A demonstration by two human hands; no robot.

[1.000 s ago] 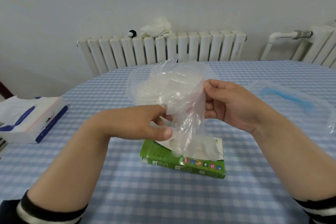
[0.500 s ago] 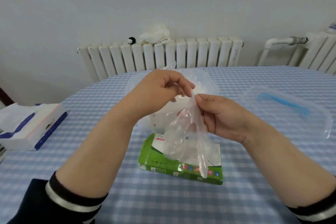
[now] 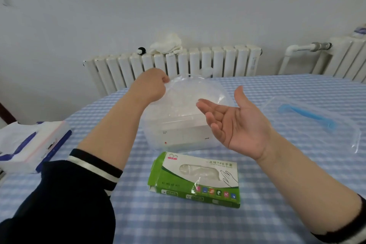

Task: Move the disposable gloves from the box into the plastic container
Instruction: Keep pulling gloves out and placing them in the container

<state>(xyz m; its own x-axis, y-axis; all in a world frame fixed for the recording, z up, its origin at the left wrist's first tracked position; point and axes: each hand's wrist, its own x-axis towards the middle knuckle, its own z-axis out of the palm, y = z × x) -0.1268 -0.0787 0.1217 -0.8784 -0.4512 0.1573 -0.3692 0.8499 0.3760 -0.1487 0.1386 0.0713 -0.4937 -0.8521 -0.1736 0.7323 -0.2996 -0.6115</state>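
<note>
My left hand (image 3: 151, 87) is curled at the far rim of the clear, rounded plastic container (image 3: 185, 125), pinching a thin, filmy, see-through disposable glove (image 3: 190, 93) that drapes over the container's open top. The glove is so transparent that I cannot tell where its edges end or how many lie under it; the container's inside looks milky. My right hand (image 3: 236, 123) hovers palm up just to the right of the container, fingers loosely spread and holding nothing.

Just in front of both hands, nearer to me, lies the flat green and white cardboard glove box (image 3: 196, 180), with a clear window on top, a drawn hand outline, and a row of small coloured icons along its front edge. A wisp of clear film sticks up from it.

Everything rests on a tabletop (image 3: 178, 224) covered in a pale blue and white checked cloth. Beyond my right hand lies a clear plastic lid with a blue strip (image 3: 309, 119). Well to the left of my left forearm sits a white and dark blue tissue pack (image 3: 29, 144). Past the tabletop, a white ribbed radiator (image 3: 198, 65) stands against the plain pale wall, with a crumpled white cloth (image 3: 167, 45) on top; a white pipe (image 3: 297, 48) runs to a second radiator at the right.
</note>
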